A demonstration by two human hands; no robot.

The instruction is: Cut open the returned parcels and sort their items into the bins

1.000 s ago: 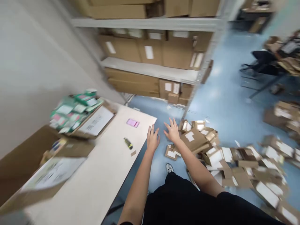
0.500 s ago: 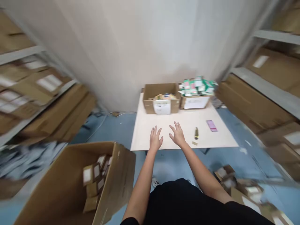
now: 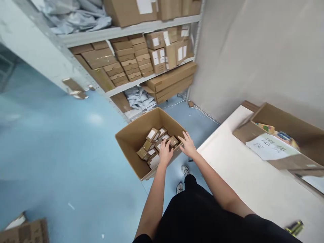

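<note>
A big open cardboard carton (image 3: 131, 148) stands on the floor in front of me, with several small labelled brown boxes (image 3: 152, 134) piled inside. My left hand (image 3: 165, 152) hovers over the carton's near side, fingers apart and nothing in them. By the right rim is my right hand (image 3: 187, 145), also spread and holding nothing; whether it touches the rim I cannot tell. Just left of that hand, inside the carton, lies a small taped box (image 3: 173, 141).
To the right is a white table (image 3: 253, 189) bearing an open cardboard box (image 3: 301, 118) with a paper sign, and a yellow-black cutter (image 3: 295, 227). Behind the carton, a metal shelf (image 3: 131, 32) holds stacked boxes and grey plastic bags (image 3: 140, 98). Another carton (image 3: 25, 233) sits at the lower left.
My view has swung left from the table to the floor carton. Both hands, open throughout, have gone from above the table's front edge to over the carton.
</note>
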